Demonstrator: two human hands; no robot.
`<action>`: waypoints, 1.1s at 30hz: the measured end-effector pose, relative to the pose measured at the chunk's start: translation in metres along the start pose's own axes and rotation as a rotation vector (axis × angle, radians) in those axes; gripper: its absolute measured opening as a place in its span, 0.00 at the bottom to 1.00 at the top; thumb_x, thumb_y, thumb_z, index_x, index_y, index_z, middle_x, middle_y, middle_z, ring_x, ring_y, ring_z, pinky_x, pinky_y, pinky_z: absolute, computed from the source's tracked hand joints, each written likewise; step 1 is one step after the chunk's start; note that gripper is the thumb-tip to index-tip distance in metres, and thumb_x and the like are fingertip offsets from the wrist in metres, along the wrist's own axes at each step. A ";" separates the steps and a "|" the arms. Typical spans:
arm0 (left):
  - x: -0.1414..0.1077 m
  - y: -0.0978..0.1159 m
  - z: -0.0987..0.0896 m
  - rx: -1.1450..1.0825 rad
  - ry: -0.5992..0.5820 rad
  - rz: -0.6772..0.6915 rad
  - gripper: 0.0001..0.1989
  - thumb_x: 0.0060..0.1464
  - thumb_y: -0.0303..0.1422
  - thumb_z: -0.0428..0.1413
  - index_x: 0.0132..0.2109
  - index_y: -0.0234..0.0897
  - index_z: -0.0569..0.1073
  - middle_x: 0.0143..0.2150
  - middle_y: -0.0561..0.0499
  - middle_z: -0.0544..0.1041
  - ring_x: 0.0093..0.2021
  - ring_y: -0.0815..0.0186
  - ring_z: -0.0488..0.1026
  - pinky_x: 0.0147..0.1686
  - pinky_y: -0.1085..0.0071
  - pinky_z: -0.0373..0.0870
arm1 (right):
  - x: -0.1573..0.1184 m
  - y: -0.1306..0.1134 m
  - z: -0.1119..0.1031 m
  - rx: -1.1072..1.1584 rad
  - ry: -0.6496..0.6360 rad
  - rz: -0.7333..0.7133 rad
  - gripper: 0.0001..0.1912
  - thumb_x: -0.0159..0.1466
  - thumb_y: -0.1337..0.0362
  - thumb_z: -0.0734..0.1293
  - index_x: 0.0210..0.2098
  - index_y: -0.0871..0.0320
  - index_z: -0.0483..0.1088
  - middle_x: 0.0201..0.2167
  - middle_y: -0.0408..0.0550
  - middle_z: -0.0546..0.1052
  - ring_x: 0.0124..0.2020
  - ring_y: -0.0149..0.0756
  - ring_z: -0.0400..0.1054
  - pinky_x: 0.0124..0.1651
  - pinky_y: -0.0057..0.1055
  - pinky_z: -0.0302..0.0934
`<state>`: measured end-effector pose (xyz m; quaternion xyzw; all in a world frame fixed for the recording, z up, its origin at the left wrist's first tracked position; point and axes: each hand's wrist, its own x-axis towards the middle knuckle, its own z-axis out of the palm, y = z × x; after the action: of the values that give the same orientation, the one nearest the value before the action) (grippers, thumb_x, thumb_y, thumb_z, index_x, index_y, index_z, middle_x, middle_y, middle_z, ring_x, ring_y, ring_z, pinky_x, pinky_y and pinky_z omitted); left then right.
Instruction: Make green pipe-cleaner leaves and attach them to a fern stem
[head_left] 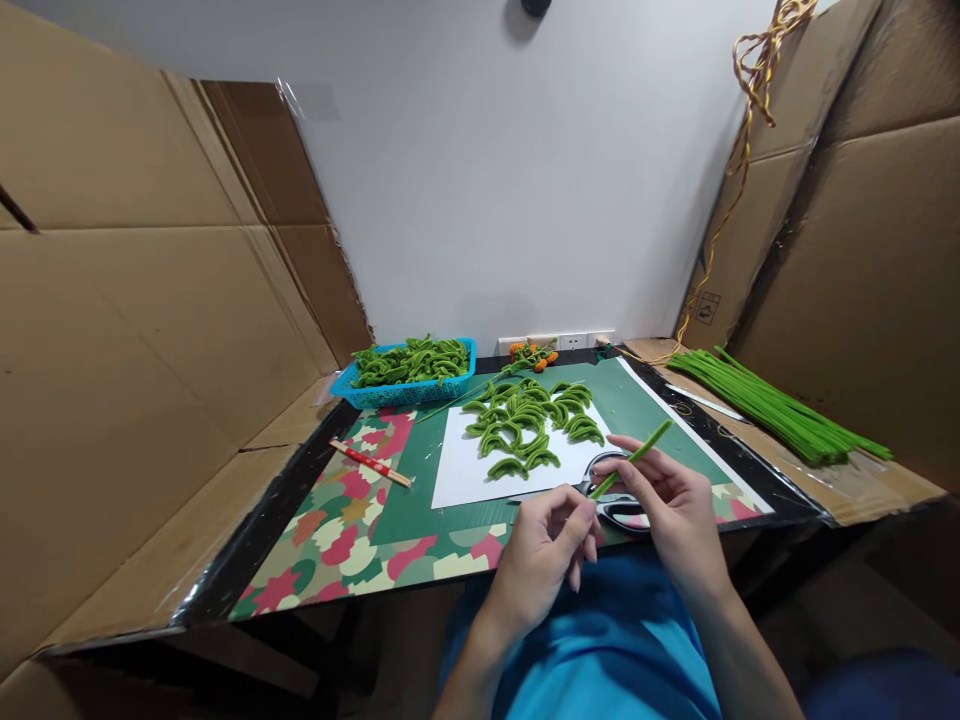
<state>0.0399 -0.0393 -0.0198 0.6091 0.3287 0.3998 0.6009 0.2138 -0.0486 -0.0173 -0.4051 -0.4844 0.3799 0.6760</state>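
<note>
A short green fuzzy stem slants between my hands above the table's front edge. My right hand pinches it near the middle, with its upper end sticking out past the fingers. At its lower end, my left hand has thumb and fingertips closed on the stem. Black-handled scissors lie just behind and under my hands, partly covered by them. Beyond them, a white sheet carries many curved green fuzzy pieces.
A blue basket of green pieces stands at the back left. Red-wrapped chopsticks lie on the left. Orange flowers rest by the wall. Long green stems are bundled at the right. Cardboard walls flank the table.
</note>
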 end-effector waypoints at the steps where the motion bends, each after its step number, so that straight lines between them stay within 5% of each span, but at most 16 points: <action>1: 0.000 0.000 0.000 0.010 -0.004 -0.001 0.22 0.70 0.51 0.57 0.38 0.35 0.74 0.26 0.55 0.74 0.16 0.76 0.64 0.18 0.80 0.58 | 0.000 0.000 0.000 -0.029 0.013 -0.016 0.20 0.70 0.53 0.74 0.55 0.58 0.80 0.41 0.53 0.88 0.38 0.45 0.84 0.46 0.41 0.81; 7: -0.001 -0.001 0.006 0.228 0.192 0.075 0.19 0.71 0.47 0.57 0.40 0.37 0.81 0.29 0.52 0.77 0.17 0.75 0.66 0.18 0.78 0.61 | -0.001 0.011 -0.003 -0.344 0.005 -0.221 0.18 0.76 0.57 0.66 0.61 0.55 0.78 0.45 0.52 0.85 0.43 0.43 0.81 0.49 0.37 0.76; 10: -0.001 -0.001 0.010 0.302 0.310 0.137 0.16 0.69 0.45 0.59 0.43 0.38 0.84 0.33 0.49 0.81 0.17 0.73 0.69 0.18 0.75 0.63 | 0.000 0.010 -0.008 -0.533 -0.075 -0.347 0.20 0.79 0.62 0.61 0.66 0.53 0.73 0.48 0.53 0.83 0.46 0.43 0.79 0.50 0.37 0.73; 14: -0.002 0.009 0.009 0.233 0.411 0.160 0.13 0.64 0.44 0.64 0.43 0.39 0.85 0.26 0.52 0.80 0.16 0.70 0.69 0.16 0.75 0.63 | 0.002 0.001 -0.013 -0.681 -0.236 -0.439 0.24 0.79 0.68 0.58 0.71 0.49 0.67 0.44 0.51 0.81 0.46 0.44 0.74 0.48 0.37 0.70; 19: -0.001 0.023 0.008 0.131 0.442 0.177 0.13 0.60 0.44 0.68 0.40 0.39 0.85 0.19 0.55 0.77 0.14 0.68 0.70 0.15 0.74 0.64 | -0.001 -0.013 -0.013 -0.723 -0.361 -0.470 0.27 0.78 0.71 0.57 0.73 0.47 0.64 0.43 0.51 0.79 0.43 0.44 0.71 0.44 0.37 0.70; 33: -0.001 0.023 0.003 0.093 0.484 0.182 0.15 0.57 0.45 0.70 0.40 0.36 0.88 0.32 0.45 0.86 0.21 0.65 0.77 0.15 0.76 0.66 | -0.003 -0.017 -0.014 -0.738 -0.466 -0.459 0.31 0.76 0.74 0.57 0.74 0.44 0.62 0.39 0.48 0.74 0.42 0.44 0.67 0.44 0.38 0.70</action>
<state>0.0400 -0.0426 0.0027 0.5500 0.4247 0.5706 0.4376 0.2290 -0.0605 -0.0061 -0.4046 -0.8017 0.1050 0.4273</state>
